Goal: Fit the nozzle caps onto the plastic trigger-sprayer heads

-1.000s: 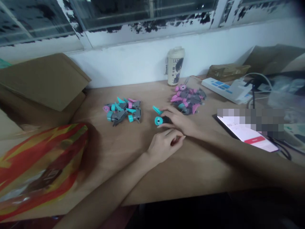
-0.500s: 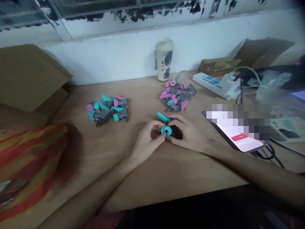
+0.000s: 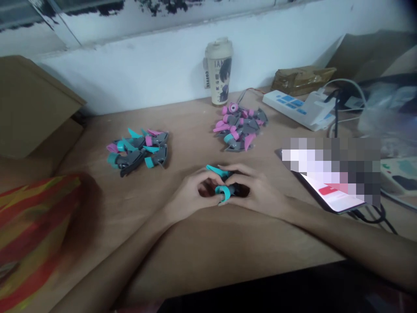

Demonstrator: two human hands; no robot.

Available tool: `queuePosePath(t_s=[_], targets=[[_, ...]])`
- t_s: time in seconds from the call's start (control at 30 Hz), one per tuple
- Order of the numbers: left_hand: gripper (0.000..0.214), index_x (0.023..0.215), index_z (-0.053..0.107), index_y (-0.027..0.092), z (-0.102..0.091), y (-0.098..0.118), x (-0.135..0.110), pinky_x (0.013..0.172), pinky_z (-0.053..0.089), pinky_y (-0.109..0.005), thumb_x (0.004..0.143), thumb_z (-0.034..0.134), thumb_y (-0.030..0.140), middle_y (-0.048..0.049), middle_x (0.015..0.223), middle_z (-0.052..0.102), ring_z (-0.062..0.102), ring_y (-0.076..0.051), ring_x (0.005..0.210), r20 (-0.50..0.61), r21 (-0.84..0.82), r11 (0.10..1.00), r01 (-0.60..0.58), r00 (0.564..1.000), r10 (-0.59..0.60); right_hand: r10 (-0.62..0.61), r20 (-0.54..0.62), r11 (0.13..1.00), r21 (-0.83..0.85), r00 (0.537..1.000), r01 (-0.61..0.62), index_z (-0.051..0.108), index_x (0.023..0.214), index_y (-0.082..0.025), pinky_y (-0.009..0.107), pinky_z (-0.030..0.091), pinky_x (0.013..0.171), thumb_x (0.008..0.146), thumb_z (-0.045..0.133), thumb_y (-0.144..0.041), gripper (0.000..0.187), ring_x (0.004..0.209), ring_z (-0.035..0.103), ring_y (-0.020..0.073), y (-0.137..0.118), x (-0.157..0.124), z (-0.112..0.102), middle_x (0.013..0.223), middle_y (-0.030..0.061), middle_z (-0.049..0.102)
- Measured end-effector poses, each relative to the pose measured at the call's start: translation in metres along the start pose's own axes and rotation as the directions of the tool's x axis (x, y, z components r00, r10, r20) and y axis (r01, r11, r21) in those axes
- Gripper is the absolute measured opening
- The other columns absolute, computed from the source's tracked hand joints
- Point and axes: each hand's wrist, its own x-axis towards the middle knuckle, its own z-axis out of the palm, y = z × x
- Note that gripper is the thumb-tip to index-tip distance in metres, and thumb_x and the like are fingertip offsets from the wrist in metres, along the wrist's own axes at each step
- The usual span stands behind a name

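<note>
Between my two hands is a trigger sprayer head (image 3: 222,193) with a dark body, a teal collar and a teal trigger. My left hand (image 3: 190,193) is closed on its collar side, thumb below and fingers above. Around the dark body curls my right hand (image 3: 260,191), which hides much of it. A pile of grey sprayer heads (image 3: 140,150) with teal and pink parts lies to the left, beyond my left hand. Farther off on the right is another pile of sprayer heads (image 3: 243,126), mostly pink and grey.
A lidded cup (image 3: 220,71) stands against the wall. To the right are a white power strip (image 3: 293,108), a lit phone (image 3: 325,187) with cables, and a taped package (image 3: 302,79). Cardboard (image 3: 35,108) and a red-and-yellow striped bag (image 3: 35,234) take up the left.
The held sprayer head has turned, so its collar faces more sideways and downward. Both hands sit slightly lower in the view, still on it. The camera view has shifted a little.
</note>
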Motion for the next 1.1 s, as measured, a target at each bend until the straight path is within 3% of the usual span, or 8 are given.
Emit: queuePosePath(t_s=[0.23, 0.5, 0.8, 1.0, 1.1], targets=[[0.015, 0.088, 0.057, 0.019, 0.011, 0.003, -0.002, 0.055, 0.042, -0.018, 0.075, 0.064, 0.021, -0.0003, 0.089, 0.057, 0.053, -0.010, 0.070, -0.103, 0.139, 0.988, -0.073, 0.991, 0.088, 0.013, -0.041, 1.000, -0.015, 0.999, -0.014, 0.064, 0.090, -0.021, 0.041, 0.046, 0.094, 0.073, 0.071, -0.032, 0.021, 0.110, 0.056, 0.0226, 0.002, 0.000, -0.001, 0.117, 0.0083, 0.057], [0.021, 0.089, 0.058, 0.020, 0.011, 0.014, -0.006, 0.059, 0.043, -0.019, 0.072, 0.060, 0.010, 0.0013, 0.087, 0.055, 0.053, -0.009, 0.070, -0.138, 0.335, 0.936, -0.108, 0.977, 0.162, 0.020, -0.040, 0.990, -0.142, 0.999, -0.026, 0.063, 0.085, -0.022, 0.042, 0.041, 0.091, 0.072, 0.071, -0.036, 0.021, 0.111, 0.054, 0.0242, 0.004, -0.001, 0.002, 0.117, 0.0068, 0.058], [0.027, 0.088, 0.059, 0.020, 0.021, 0.018, -0.010, 0.058, 0.045, -0.022, 0.066, 0.055, 0.006, 0.0005, 0.086, 0.058, 0.055, -0.011, 0.066, -0.208, 0.432, 0.901, -0.049, 0.966, 0.152, 0.026, -0.070, 0.977, -0.208, 0.997, -0.040, 0.062, 0.078, -0.020, 0.041, 0.036, 0.091, 0.070, 0.070, -0.024, 0.011, 0.109, 0.055, 0.0237, 0.000, -0.002, 0.004, 0.113, 0.0070, 0.059], [0.030, 0.092, 0.057, 0.021, 0.028, 0.016, -0.014, 0.056, 0.045, -0.022, 0.065, 0.059, 0.008, 0.0027, 0.079, 0.063, 0.058, -0.011, 0.065, -0.338, 0.475, 0.879, 0.043, 0.931, 0.138, 0.033, -0.102, 0.969, -0.242, 0.994, -0.057, 0.061, 0.078, -0.020, 0.042, 0.035, 0.091, 0.068, 0.070, -0.023, 0.014, 0.109, 0.055, 0.0240, -0.001, -0.001, 0.005, 0.112, 0.0078, 0.059], [0.022, 0.089, 0.058, 0.020, 0.030, 0.015, -0.014, 0.054, 0.044, -0.022, 0.069, 0.061, 0.013, 0.0020, 0.079, 0.064, 0.059, -0.012, 0.065, -0.392, 0.560, 0.825, 0.075, 0.901, 0.184, 0.048, -0.117, 0.957, -0.280, 0.992, -0.079, 0.060, 0.080, -0.021, 0.043, 0.035, 0.091, 0.070, 0.068, -0.023, 0.013, 0.110, 0.054, 0.0247, -0.001, -0.001, 0.006, 0.112, 0.0083, 0.059]])
